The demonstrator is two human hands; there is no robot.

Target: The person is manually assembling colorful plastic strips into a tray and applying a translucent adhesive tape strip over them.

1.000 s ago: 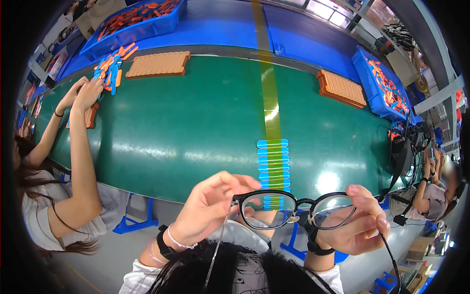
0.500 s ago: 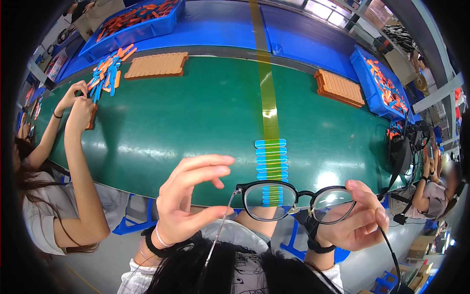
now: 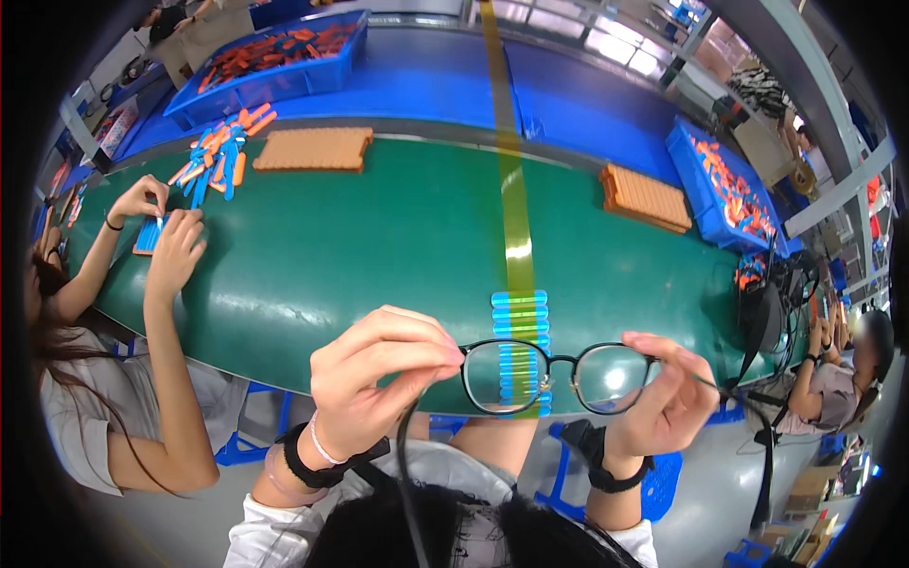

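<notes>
Black-rimmed eyeglasses (image 3: 562, 359) are held up in front of me, above the near edge of the green table. My left hand (image 3: 383, 379) pinches them at the left hinge, thumb and fingers together. At the other end, my right hand (image 3: 670, 390) grips the right hinge and temple, fingers curled. Both temples point back toward me. Through and behind the left lens shows a column of blue rounded sticks (image 3: 502, 299) lying side by side on the table. A strip of yellow tape (image 3: 517, 222) runs over them and away across the table.
At left a co-worker's hands (image 3: 170, 241) work at a grooved block holding blue sticks (image 3: 147, 235). Loose orange and blue sticks (image 3: 222, 156) lie beyond, near orange grooved blocks (image 3: 312, 151). Blue bins (image 3: 275, 87) stand at both far sides. Black equipment (image 3: 784, 295) sits at right.
My left hand has closed its fingers onto the glasses' left hinge. The glasses have shifted slightly left and up. The co-worker's hands have parted, showing blue sticks in the block.
</notes>
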